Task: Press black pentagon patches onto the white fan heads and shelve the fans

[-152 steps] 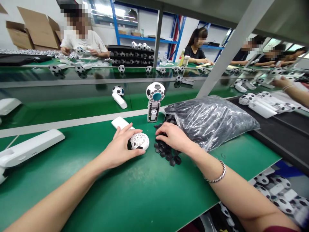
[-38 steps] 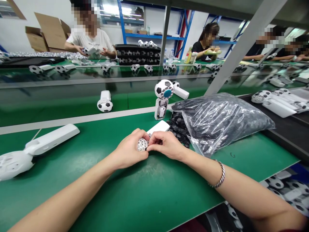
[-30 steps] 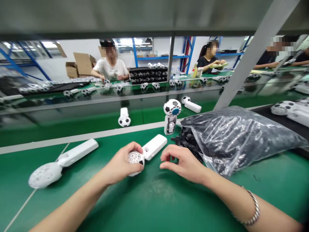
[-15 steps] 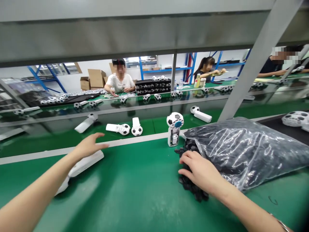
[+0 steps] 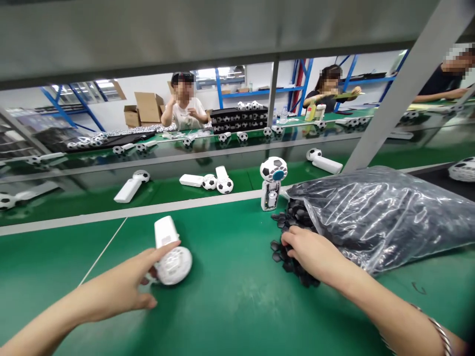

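My left hand (image 5: 124, 284) has its index finger across the neck of a white handheld fan (image 5: 166, 232) with a round head. Its other fingers curl at the head's left edge, and the thumb sticks out apart. My right hand (image 5: 309, 252) is over a pile of small black plastic pieces (image 5: 287, 264), fingertips pinched together among them; the pinched piece is mostly hidden. These pieces spill from the mouth of a clear plastic bag (image 5: 386, 217). Just behind the pile stands an upright fan with a soccer-ball head (image 5: 273, 169), its handle open and inner parts showing.
Several soccer-ball fans lie on the green conveyor (image 5: 166, 195) beyond the pale edge strip. A slanted metal post (image 5: 393, 94) rises behind the bag, under an overhead beam (image 5: 185, 44). Across the line, people sit near stacked black trays (image 5: 239, 118).
My left hand has moved down onto the fan, which is now turned, with its head toward me. My right hand's fingers have closed among the black pieces. Conveyor fans have shifted right.
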